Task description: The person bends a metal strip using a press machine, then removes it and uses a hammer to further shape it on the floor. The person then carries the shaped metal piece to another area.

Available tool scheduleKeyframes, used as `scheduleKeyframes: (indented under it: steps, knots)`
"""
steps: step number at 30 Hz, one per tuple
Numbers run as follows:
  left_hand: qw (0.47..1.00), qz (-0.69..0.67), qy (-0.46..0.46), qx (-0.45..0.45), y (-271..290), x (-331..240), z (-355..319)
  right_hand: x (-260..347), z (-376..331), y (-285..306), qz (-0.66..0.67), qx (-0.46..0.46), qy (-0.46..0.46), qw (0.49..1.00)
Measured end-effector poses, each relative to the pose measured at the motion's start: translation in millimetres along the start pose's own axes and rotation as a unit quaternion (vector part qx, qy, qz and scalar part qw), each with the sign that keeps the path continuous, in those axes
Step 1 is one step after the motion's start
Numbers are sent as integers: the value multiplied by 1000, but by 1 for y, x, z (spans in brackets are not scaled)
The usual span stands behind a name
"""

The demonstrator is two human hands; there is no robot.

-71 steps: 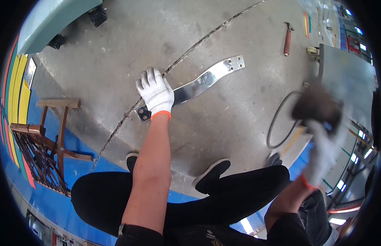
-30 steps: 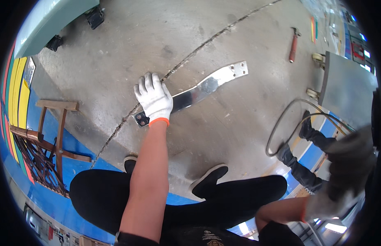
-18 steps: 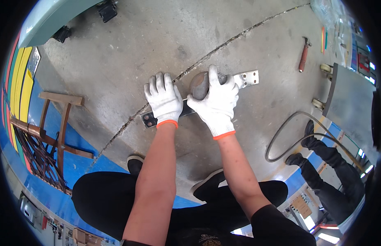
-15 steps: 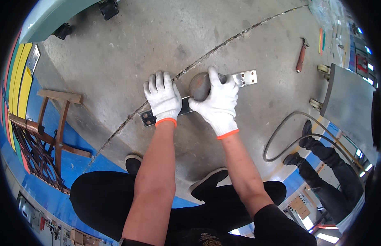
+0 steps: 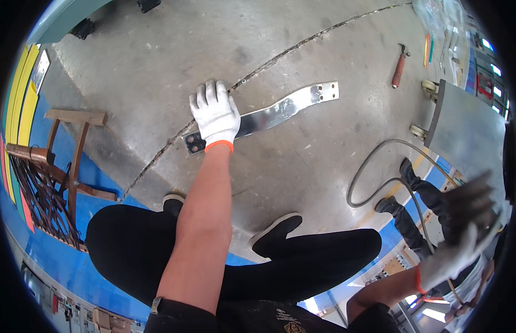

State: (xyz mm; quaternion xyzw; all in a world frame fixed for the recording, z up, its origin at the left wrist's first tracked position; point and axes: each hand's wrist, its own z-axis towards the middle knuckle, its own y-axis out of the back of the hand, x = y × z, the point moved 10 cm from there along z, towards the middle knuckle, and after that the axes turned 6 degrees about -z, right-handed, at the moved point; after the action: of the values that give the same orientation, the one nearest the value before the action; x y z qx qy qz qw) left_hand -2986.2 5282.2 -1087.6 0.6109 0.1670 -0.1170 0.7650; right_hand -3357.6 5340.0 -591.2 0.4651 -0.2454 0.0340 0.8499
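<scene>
A shiny, bent metal strip with holes at both ends lies slantwise on the concrete floor. My left hand, in a white glove with an orange cuff, presses flat on it near its left end, fingers stretched out. At the far right, my right hand is raised well away from the strip and smeared by motion. A dark blurred mass shows at its fingers, apparently the round dark metal weight; its outline and my grip are unclear.
A red-handled hammer lies at the upper right, near a wheeled grey cart. A hose loops near another person's legs. On the left stands a wooden frame with dark straps, beside yellow strips.
My right hand has lifted off the strip and swung far right, and the round metal weight has left the strip, baring its middle. My left hand stays on the strip.
</scene>
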Motion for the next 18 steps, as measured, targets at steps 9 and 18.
scheduleKeyframes:
  steps: [9,18]
  knots:
    - [1000,-3,-5,25,-8,-3,5,-22,-118,-281,-120,140,29,982]
    - [1000,-8,-9,28,-8,-2,-1,-29,-141,-451,-203,362,-81,906]
